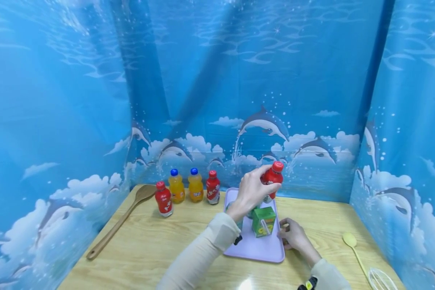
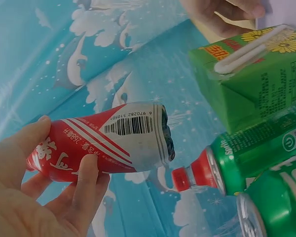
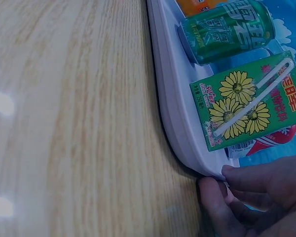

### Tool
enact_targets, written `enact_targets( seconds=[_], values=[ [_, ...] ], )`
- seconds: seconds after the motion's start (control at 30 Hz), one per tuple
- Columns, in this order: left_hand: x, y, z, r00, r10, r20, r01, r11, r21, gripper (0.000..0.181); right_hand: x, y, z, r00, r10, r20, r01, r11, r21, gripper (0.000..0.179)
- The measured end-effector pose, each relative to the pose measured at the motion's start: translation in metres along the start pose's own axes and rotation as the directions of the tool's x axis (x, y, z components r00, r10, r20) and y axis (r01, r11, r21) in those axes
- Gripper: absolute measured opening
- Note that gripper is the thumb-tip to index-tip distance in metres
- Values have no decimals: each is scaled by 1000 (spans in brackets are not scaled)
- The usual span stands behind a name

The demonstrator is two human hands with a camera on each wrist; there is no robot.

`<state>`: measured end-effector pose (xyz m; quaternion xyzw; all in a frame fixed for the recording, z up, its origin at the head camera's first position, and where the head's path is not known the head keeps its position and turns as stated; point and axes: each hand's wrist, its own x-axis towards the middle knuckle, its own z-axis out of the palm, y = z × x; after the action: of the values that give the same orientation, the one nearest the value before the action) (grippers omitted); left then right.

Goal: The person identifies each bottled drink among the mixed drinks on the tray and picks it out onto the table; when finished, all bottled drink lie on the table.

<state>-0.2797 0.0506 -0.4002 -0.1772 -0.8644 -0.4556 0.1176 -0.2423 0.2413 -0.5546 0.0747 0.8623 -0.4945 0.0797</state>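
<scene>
The work in hand looks partway along: a lilac tray (image 1: 251, 250) on the tabletop (image 1: 145, 241) already carries a green carton with a straw (image 1: 264, 221) and two green cans (image 2: 274, 207), and in the left wrist view a red cap (image 2: 180, 180) shows behind one can, its bottle mostly hidden. The left hand (image 1: 253, 186) has its thumb and fingers wrapped around a red bottle (image 1: 275, 177) near the tray's far right corner; whether the base touches the tray, I cannot tell, so this one seems not yet settled. The right hand (image 1: 293, 233) pinches the tray's right edge, fingers drawn in close. Off the tray, to its left, stand two red bottles (image 1: 164, 199) and two orange-drink bottles (image 1: 195, 186) with blue caps; these may be what is left, though nothing shows whether all of them belong to the job. A wooden spoon (image 1: 145, 193), a yellow spoon (image 1: 350, 240) and a whisk (image 1: 382, 278) lie off at the sides, apparently not involved.
</scene>
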Motion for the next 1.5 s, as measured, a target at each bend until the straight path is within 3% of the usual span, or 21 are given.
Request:
enact_targets(
  seconds=[0.23, 0.5, 0.73, 1.0, 1.2, 1.33, 1.5],
  values=[
    [-1, 1, -13, 999, -32, 40, 38, 985, -170, 63, 1, 0, 0, 1000, 12, 0, -12, 1000, -7, 41],
    [0, 0, -33, 990, -99, 102, 130, 918, -373, 64, -2, -1, 1, 1000, -4, -6, 4, 1000, -12, 39],
    [4, -7, -54, 967, -91, 240, 204, 840, -503, 63, -1, 0, 2, 1000, -8, -5, 8, 1000, -15, 40],
    [6, -18, -76, 935, -113, 335, 290, 790, -540, 65, -2, -4, 2, 1000, -1, 2, 1, 1000, -21, 39],
    [3, -27, -94, 921, -108, 373, 311, 782, -541, 65, -1, -3, 2, 1000, 9, 10, -9, 999, -46, 39],
    [2, -34, -106, 920, -95, 381, 299, 800, -521, 65, -1, -3, 1, 1000, 8, 13, -8, 999, -43, 40],
    [-1, -45, -121, 929, -81, 361, 266, 824, -500, 62, 0, -2, 0, 1000, 13, 18, -12, 999, -39, 41]
  ],
)
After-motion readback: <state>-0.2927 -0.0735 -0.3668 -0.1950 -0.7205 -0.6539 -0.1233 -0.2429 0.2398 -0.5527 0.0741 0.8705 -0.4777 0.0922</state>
